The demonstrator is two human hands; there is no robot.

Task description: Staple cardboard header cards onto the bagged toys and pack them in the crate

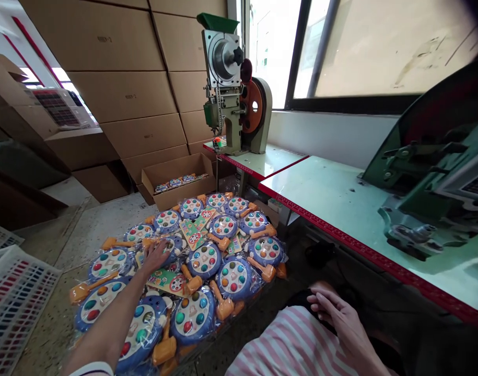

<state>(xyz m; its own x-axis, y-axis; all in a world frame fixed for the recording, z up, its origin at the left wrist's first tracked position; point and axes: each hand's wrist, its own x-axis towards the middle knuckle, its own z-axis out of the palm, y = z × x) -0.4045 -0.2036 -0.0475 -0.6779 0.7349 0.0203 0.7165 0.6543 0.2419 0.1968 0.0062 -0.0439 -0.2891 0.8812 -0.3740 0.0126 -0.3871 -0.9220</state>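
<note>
Pink-and-white striped cloth (289,342) lies across the lap, the right hand (338,316) beside it with fingers loosely bent, close together. Left of the lap, the left hand (156,254), fingers slightly spread, rests on heaped toys (204,259); whether it pinches one, I cannot tell. They are blue, round, white-faced with coloured domes, bagged in clear film with orange hammers (224,307).

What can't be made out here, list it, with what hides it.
In the head view:
- Whether the left hand grips the toy beneath: hidden by the hand's back.
- Print on the cardboard boxes: too small.
- Nearer machine: right edge.
- White basket: left edge.
</note>
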